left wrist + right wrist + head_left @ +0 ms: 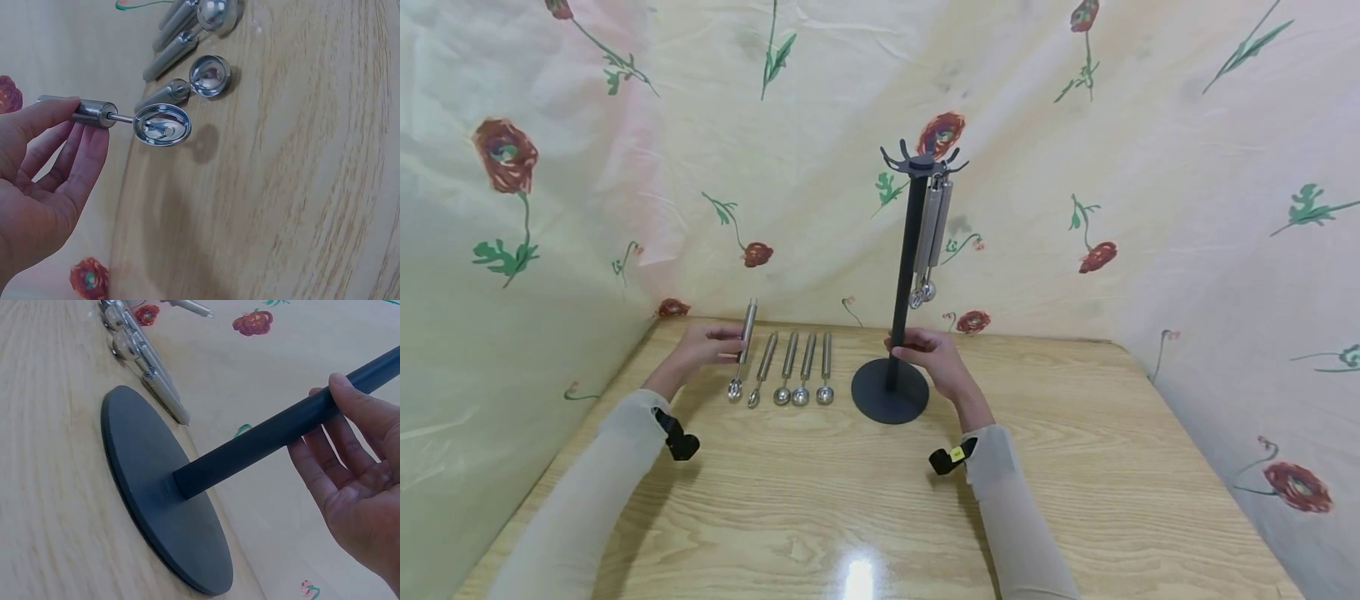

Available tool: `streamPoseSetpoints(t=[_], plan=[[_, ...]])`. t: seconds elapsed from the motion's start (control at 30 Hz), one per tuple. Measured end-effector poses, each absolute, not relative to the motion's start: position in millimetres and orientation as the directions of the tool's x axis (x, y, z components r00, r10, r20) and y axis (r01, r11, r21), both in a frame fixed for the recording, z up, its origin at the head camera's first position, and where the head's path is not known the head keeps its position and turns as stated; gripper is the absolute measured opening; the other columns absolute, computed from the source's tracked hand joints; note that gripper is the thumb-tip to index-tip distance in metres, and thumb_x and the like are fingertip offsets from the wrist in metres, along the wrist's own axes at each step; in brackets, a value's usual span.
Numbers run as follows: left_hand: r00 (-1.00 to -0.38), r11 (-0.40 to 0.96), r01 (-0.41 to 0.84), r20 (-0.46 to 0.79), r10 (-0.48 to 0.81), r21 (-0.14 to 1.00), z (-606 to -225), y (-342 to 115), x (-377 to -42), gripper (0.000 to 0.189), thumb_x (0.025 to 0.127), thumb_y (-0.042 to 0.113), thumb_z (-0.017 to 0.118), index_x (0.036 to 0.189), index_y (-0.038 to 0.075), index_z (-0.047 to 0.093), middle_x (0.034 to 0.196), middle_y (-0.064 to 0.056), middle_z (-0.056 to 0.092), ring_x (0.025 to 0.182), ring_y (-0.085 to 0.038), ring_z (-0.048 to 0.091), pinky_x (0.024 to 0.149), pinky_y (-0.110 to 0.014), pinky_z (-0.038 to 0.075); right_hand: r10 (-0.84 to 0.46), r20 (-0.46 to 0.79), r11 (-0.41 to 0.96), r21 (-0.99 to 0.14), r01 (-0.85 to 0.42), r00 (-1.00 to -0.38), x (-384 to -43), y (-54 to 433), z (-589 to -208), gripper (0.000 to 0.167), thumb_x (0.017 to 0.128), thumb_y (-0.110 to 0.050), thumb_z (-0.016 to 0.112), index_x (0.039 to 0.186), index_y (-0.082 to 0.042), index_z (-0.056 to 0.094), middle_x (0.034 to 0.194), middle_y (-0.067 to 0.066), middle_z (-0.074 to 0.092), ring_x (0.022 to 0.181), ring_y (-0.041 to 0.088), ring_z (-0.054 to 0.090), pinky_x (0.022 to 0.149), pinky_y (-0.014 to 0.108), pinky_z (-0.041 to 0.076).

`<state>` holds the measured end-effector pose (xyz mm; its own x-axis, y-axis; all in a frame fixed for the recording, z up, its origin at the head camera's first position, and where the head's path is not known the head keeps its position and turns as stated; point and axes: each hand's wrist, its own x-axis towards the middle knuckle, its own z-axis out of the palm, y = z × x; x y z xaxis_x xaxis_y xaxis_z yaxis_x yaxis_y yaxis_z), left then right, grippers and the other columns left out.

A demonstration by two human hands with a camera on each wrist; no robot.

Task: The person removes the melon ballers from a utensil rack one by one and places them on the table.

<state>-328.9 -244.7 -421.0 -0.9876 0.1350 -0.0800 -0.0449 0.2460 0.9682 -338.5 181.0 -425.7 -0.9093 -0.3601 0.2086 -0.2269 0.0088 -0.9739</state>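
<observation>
My left hand (698, 350) pinches a steel melon baller (748, 329) by its thick handle, raised above the table's far left. Its oval scoop (162, 125) points down in the head view. Beside it, several more steel melon ballers (788, 358) lie in a row, handles toward the back wall. With thumb and fingers, my right hand (936, 357) holds the lower post of a black rack (910, 250), whose round base (156, 481) sits on the table. Two melon ballers (934, 225) hang from the rack's right-hand hooks.
The rack's top carries a ring of curved hooks (920, 162). A flower-printed cloth (1037, 250) rises behind and at both sides of the wooden table (1075, 433). Each wrist bears a small black camera (681, 442).
</observation>
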Motion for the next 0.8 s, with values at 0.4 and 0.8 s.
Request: streamPoseSetpoints(t=[0.4,0.8], plan=[[-0.982,0.279,-0.110,-0.148,0.119,0.954,-431.5,-248.7,-334.8,0.050,0.099,0.009,0.065,0.142,-0.011,0.049,0.111,-0.005,0.071,0.088,-0.007,0.071,0.090,-0.031,0.062,-0.480,0.130,0.077,-0.979,-0.189,-0.867,-345.9,191.6,-417.5,0.038,0.100,-0.007,0.064,0.134,0.009,0.060,0.134,0.027,0.064,0.115,0.012,0.069,0.107,0.039,0.054],[-0.972,0.311,-0.158,-0.203,0.119,0.937,-441.1,-248.3,-337.2,0.052,0.099,0.011,0.067,0.143,-0.009,0.049,0.125,-0.020,0.069,0.090,-0.009,0.071,0.095,-0.033,0.060,-0.489,0.114,0.084,-0.981,-0.177,-0.865,-347.8,194.2,-415.8,0.034,0.099,-0.007,0.066,0.130,0.006,0.063,0.130,0.022,0.068,0.111,0.014,0.071,0.103,0.035,0.057]])
